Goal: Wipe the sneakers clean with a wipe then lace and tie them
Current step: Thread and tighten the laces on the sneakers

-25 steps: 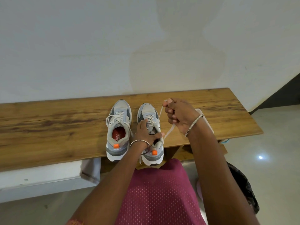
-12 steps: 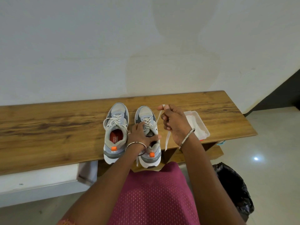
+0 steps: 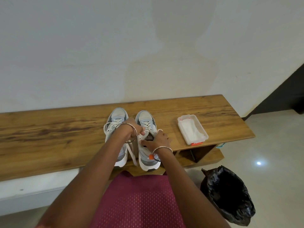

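I am looking down at two sneakers standing side by side on the bench (image 3: 49,129), toes to the wall. My left hand (image 3: 131,131) is reaching across the left sneaker (image 3: 115,119) and pinching a lace (image 3: 131,152) at the right sneaker (image 3: 146,119); its loose end is trailing down between the shoes. My right hand (image 3: 158,139) is resting spread on that shoe's collar, holding nothing I can make out. The wipe box (image 3: 192,129) is lying open nearby, right of them.
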The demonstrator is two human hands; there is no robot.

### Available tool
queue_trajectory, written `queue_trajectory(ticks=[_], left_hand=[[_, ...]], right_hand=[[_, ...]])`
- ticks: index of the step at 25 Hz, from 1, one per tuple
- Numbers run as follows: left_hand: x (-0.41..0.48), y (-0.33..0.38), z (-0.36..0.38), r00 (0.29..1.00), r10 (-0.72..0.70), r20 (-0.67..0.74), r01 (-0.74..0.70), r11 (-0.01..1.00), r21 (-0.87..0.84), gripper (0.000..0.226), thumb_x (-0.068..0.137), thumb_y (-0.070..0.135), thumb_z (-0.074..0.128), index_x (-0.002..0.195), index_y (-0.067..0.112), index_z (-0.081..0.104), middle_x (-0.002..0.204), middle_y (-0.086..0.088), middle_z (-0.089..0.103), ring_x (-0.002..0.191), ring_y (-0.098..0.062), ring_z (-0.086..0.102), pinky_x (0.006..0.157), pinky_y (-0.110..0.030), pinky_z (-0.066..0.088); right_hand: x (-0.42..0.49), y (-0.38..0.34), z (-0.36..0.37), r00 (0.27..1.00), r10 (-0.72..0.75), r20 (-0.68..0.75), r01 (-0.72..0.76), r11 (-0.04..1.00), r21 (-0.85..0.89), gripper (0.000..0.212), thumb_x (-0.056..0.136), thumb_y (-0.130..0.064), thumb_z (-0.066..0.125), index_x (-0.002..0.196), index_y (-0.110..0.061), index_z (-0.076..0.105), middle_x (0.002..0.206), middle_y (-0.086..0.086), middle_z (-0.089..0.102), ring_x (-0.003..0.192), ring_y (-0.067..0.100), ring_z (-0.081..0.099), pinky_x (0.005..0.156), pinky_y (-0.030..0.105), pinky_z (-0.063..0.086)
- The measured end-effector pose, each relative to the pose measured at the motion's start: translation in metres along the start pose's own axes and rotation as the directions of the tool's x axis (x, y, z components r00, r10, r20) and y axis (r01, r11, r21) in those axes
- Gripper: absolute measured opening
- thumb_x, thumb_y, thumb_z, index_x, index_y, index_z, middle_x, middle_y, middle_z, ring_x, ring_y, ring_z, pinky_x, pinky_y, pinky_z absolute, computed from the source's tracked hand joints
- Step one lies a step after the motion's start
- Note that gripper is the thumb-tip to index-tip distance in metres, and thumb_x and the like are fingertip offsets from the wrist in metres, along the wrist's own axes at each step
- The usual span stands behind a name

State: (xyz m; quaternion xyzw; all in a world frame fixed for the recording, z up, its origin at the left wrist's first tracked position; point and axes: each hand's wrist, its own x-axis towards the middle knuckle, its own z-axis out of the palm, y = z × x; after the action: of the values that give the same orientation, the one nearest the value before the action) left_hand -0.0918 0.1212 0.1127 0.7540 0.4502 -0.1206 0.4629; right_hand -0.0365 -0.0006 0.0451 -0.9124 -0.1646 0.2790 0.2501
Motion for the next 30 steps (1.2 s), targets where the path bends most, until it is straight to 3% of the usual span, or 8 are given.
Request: queue_trajectory(ticks=[3,6,10,14,19,26,30], left_hand=[[-0.018,0.016,-0.006,0.995,0.093,-0.042,-0.099,0.974,-0.205,0.021,0.097,0.015,0.059,0.086,0.003,0.072,0.062,-0.003,0.057,0.040,-0.010,0.042,0.036,-0.016,0.030],[-0.026,0.029,-0.008,0.963,0.232,-0.134,-0.261,0.929,-0.262,0.036,0.102,0.021,0.048,0.077,0.010,0.070,0.064,-0.002,0.057,0.050,-0.012,0.041,0.049,-0.023,0.034],[-0.028,0.033,-0.001,0.884,0.360,-0.299,-0.425,0.885,-0.188,0.038,0.099,0.020,0.048,0.067,0.015,0.066,0.060,0.001,0.057,0.056,-0.012,0.048,0.061,-0.027,0.038],[-0.025,0.029,0.009,0.790,0.442,-0.425,-0.535,0.836,-0.126,0.040,0.100,0.021,0.047,0.064,0.018,0.063,0.057,0.005,0.056,0.055,-0.012,0.050,0.058,-0.027,0.038],[-0.023,0.026,0.008,0.683,0.531,-0.501,-0.648,0.758,-0.079,0.039,0.100,0.024,0.047,0.067,0.013,0.064,0.055,0.008,0.054,0.051,-0.009,0.047,0.057,-0.028,0.040],[-0.030,0.013,0.003,0.682,0.551,-0.480,-0.692,0.698,-0.183,0.038,0.103,0.022,0.049,0.072,0.009,0.066,0.055,0.005,0.055,0.049,-0.001,0.048,0.052,-0.015,0.040],[-0.032,-0.001,-0.017,0.816,0.526,-0.241,-0.571,0.797,-0.197,0.037,0.102,0.029,0.051,0.075,0.012,0.070,0.061,0.003,0.064,0.053,-0.007,0.056,0.054,-0.019,0.046]], right_hand=[[0.004,-0.008,0.017,0.998,0.002,-0.069,-0.004,1.000,-0.030,0.091,0.070,-0.059,0.074,0.138,-0.009,0.039,0.143,0.011,0.043,0.134,0.034,0.035,0.106,0.048,0.038],[0.003,-0.009,0.022,0.992,0.000,-0.123,-0.003,1.000,-0.028,0.090,0.071,-0.061,0.070,0.139,-0.011,0.040,0.142,0.007,0.045,0.133,0.032,0.035,0.104,0.048,0.039],[0.006,-0.007,0.024,0.992,-0.008,-0.130,0.009,1.000,0.005,0.081,0.073,-0.055,0.071,0.135,-0.010,0.044,0.138,0.008,0.048,0.129,0.031,0.038,0.102,0.047,0.041],[0.008,-0.007,0.027,0.987,-0.015,-0.161,0.013,1.000,-0.015,0.065,0.078,-0.046,0.069,0.129,-0.011,0.048,0.133,0.007,0.051,0.126,0.030,0.040,0.098,0.045,0.044],[0.010,-0.006,0.029,0.984,-0.016,-0.180,0.015,1.000,-0.002,0.063,0.080,-0.044,0.070,0.129,-0.011,0.047,0.134,0.006,0.051,0.125,0.029,0.040,0.095,0.044,0.043],[0.012,-0.004,0.028,0.988,-0.022,-0.152,0.024,1.000,0.010,0.059,0.080,-0.043,0.069,0.125,-0.011,0.048,0.131,0.006,0.052,0.122,0.029,0.042,0.094,0.041,0.042],[0.012,-0.003,0.027,0.989,-0.015,-0.148,0.019,1.000,0.022,0.067,0.076,-0.048,0.072,0.127,-0.012,0.048,0.131,0.006,0.052,0.122,0.030,0.042,0.095,0.042,0.041]])
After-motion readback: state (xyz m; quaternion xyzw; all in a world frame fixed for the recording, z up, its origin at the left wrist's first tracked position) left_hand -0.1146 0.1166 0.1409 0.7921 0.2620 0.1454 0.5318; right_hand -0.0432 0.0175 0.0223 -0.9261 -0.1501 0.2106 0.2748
